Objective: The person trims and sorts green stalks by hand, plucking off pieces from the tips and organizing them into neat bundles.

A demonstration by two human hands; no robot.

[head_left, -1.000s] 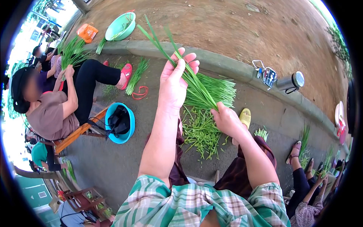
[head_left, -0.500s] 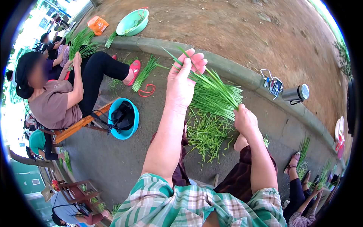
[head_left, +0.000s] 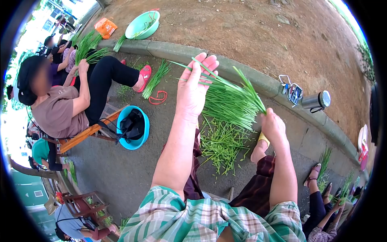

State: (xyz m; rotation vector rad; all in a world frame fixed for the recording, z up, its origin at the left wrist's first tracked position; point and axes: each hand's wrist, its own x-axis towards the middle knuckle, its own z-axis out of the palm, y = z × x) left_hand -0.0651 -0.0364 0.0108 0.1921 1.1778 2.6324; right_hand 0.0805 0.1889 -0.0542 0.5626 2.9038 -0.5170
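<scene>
1. Right hand (head_left: 275,128): your fingers are clamped on one end of the held stalks (head_left: 255,97), long and green, above the right edge of the stalk pile.
2. Left hand (head_left: 194,84): palm up, fingers a little apart, thumb raised over the palm. A few thin leaf tips from the held stalks cross it.
3. Held stalks: in the air between your hands, fanning out from your right fingers.
4. Stalk pile (head_left: 231,104): on the pavement (head_left: 161,177) below your hands, laid roughly side by side. Short green pieces (head_left: 223,141) lie scattered on your near side of it.
5. Your foot (head_left: 259,152), in a yellow slipper (head_left: 264,138), is just right of those pieces.
6. Curb (head_left: 258,77), beyond the pile: a metal cup (head_left: 313,101) lies on its side or looks tilted by the lens; cannot tell. An open tin (head_left: 295,94) sits beside it.
7. To your left: a blue tub (head_left: 146,131) with a black bag (head_left: 132,124) inside, near a seated person (head_left: 60,111) holding green stalks.
</scene>
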